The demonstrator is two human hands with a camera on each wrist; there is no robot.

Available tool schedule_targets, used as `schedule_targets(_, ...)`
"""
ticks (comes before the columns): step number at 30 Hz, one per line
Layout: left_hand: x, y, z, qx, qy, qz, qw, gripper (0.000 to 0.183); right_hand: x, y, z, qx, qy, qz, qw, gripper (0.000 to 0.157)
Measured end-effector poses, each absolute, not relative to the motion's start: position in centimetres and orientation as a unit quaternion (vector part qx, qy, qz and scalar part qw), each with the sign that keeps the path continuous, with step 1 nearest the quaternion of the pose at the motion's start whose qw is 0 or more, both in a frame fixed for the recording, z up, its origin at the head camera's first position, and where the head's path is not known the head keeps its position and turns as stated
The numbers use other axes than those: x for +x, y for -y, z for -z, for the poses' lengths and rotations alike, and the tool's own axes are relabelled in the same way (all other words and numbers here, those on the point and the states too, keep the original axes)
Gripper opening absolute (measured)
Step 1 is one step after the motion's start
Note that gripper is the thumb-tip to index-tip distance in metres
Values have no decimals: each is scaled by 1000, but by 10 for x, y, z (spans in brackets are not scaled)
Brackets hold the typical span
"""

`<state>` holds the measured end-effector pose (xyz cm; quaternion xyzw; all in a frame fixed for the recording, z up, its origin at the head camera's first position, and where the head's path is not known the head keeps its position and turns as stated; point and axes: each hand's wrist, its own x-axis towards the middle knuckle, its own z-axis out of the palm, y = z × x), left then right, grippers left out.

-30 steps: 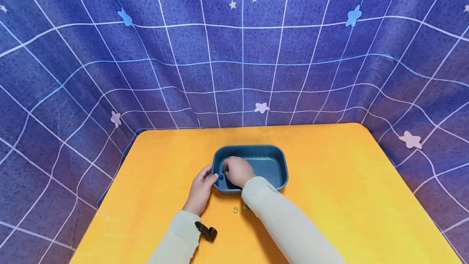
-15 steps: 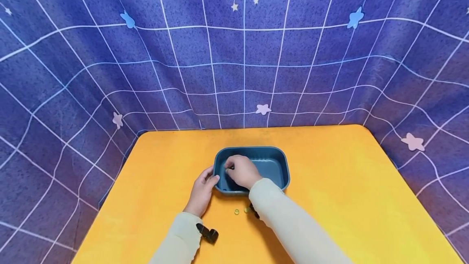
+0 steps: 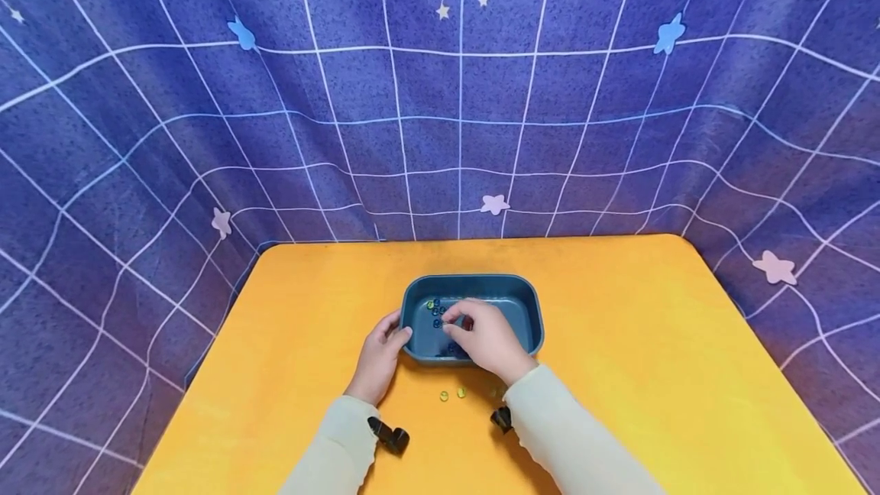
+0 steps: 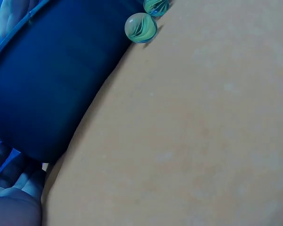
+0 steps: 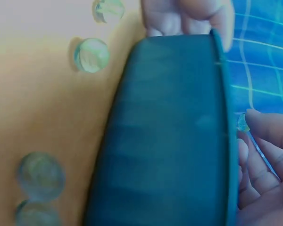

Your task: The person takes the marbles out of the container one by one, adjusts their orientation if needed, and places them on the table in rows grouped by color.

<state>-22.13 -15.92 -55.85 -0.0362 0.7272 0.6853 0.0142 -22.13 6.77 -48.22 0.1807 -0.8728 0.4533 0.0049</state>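
A dark blue-teal rectangular box (image 3: 525, 327) stands on the yellow table. My left hand (image 3: 376, 357) grips its left end, thumb over the rim and fingers against the outside. Over the box's middle, my right hand (image 3: 490, 336) pinches a clear greenish glass marble (image 5: 243, 122) between thumb and fingertip, just beyond the rim in the right wrist view. Inside the box lie several dark blue marbles (image 3: 437, 323), with a yellow-green marble (image 3: 431, 304) near the back left. My right hand covers part of the box floor.
Several clear marbles with yellow-green swirls, one of them a marble (image 5: 92, 55) near the box wall, lie on the table in front of the box. Black wrist devices (image 3: 389, 435) sit on both sleeves. A blue gridded curtain (image 3: 454, 136) hangs behind the table (image 3: 309, 289).
My right hand has moved to the right inside the box, uncovering the marbles at its left. A further table marble shows near the right sleeve. My left hand keeps its grip.
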Motion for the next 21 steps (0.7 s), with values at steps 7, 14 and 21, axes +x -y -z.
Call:
schedule_targets(7,-221,158,557,-39,-736,-675,15,45,-198,-91,482,174,843,-507,42,15)
schedule_targets(14,-221,157,555,-36,-730,-682,19,45,-180,-104,481,172,826,-531,73,18)
schedule_targets(21,-219,158,556,-42,-732,-680,17,45,-167,-117,482,153,828,-534,75,19)
